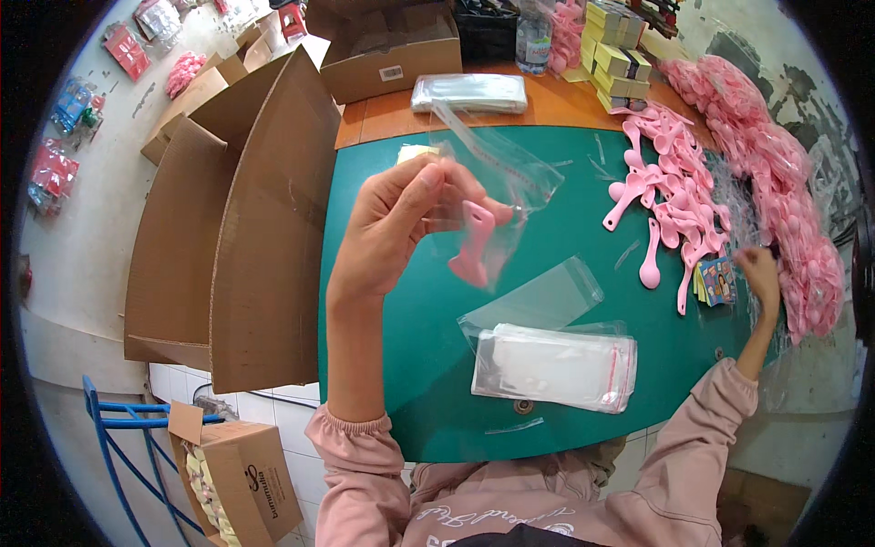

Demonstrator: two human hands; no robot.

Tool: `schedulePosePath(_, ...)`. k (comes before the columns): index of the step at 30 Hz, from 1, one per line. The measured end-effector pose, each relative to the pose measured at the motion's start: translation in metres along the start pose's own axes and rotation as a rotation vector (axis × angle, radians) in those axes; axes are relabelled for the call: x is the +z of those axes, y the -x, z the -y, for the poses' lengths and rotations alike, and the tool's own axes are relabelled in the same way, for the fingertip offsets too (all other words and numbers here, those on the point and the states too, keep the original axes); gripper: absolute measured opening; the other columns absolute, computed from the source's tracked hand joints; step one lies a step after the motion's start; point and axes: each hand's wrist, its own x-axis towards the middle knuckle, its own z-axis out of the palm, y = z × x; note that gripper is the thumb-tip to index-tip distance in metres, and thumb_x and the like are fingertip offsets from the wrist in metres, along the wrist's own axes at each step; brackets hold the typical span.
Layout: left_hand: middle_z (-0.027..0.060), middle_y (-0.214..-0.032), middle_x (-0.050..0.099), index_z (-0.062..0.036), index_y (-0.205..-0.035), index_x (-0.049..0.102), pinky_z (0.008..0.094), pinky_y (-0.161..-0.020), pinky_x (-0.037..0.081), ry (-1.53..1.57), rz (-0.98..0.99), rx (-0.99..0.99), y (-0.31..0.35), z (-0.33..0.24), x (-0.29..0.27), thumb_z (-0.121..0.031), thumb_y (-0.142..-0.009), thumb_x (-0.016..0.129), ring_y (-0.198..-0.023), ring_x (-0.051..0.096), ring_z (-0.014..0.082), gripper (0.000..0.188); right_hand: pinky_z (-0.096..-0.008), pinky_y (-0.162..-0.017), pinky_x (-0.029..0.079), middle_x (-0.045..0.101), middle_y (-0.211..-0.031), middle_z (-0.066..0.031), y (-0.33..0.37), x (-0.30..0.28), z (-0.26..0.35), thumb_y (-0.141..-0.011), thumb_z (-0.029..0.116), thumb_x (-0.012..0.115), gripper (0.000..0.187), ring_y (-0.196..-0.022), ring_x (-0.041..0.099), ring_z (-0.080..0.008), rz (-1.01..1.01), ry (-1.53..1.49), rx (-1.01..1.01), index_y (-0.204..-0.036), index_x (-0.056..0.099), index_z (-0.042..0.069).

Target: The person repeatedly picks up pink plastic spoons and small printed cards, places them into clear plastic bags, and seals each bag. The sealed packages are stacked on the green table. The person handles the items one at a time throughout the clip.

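Note:
Raised over the left part of the green table [401, 365], my left hand [396, 214] pinches a clear plastic bag [510, 173]. A pink spoon [473, 246] hangs inside that bag, its scooped end downward. Far to the right, my right hand [758, 272] is beside a small stack of colourful printed cards [717, 281]. Its fingers are curled together, and whatever they hold is too small to make out. Loose pink spoons [674, 182] lie heaped just beyond the cards. In front of me rests a stack of clear adhesive-strip bags [556, 365], with one loose bag [547, 296] partly under it.
A tall open cardboard box [264, 228] stands along the table's left edge. At the back are another carton [392, 68], a packet of clear bags [469, 93], a water bottle [533, 41] and yellow-edged card stacks [622, 64]. Bagged pink spoons [775, 173] line the right side.

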Motion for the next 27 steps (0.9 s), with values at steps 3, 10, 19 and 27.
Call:
schedulePosePath(3, 0.0103, -0.084, 0.063, 0.0009, -0.088, 0.057, 0.0288, -0.07, 0.053, -0.046, 0.077, -0.01, 0.0, 0.0, -0.005, -0.023, -0.095, 0.039, -0.078, 0.065, 0.0186, 0.031, -0.0332, -0.059, 0.046, 0.063, -0.078, -0.0144, 0.023, 0.025, -0.005, -0.073, 0.028, 0.068, 0.036, -0.066, 0.061, -0.0188, -0.012, -0.016, 0.142, -0.088, 0.059, -0.003)
schedulePosePath(10, 0.0059, -0.079, 0.063, -0.0012, -0.092, 0.059, 0.0236, -0.065, 0.05, -0.204, 0.071, -0.423, -0.003, -0.002, 0.007, -0.026, -0.094, 0.042, -0.077, 0.061, 0.0114, 0.031, -0.0418, -0.066, 0.046, 0.062, -0.08, -0.0191, 0.03, 0.0, 0.035, -0.073, 0.024, 0.065, 0.028, -0.078, 0.06, -0.0357, -0.213, 0.294, 0.093, -0.088, 0.059, 0.0)
schedulePosePath(19, 0.0037, -0.082, 0.063, -0.0032, -0.098, 0.063, 0.0226, -0.058, 0.047, -0.418, 0.274, -0.6, -0.003, 0.05, 0.004, -0.027, -0.092, 0.047, -0.075, 0.057, 0.0088, 0.029, -0.0396, -0.065, 0.043, 0.058, -0.078, -0.0175, 0.006, -0.034, 0.089, -0.072, 0.011, 0.063, 0.02, -0.076, 0.058, -0.0341, -0.194, 0.372, 0.13, -0.084, 0.05, 0.001)
schedulePosePath(27, 0.0038, -0.086, 0.062, 0.0003, -0.1, 0.061, 0.0243, -0.069, 0.048, -0.373, 0.183, -0.515, -0.005, 0.082, 0.004, -0.029, -0.092, 0.045, -0.082, 0.057, 0.0096, 0.034, -0.0211, -0.046, 0.042, 0.06, -0.082, -0.0026, 0.034, 0.039, 0.221, -0.086, 0.009, 0.052, 0.012, -0.063, 0.053, -0.0082, -0.187, -0.794, -0.314, -0.097, 0.054, 0.005)
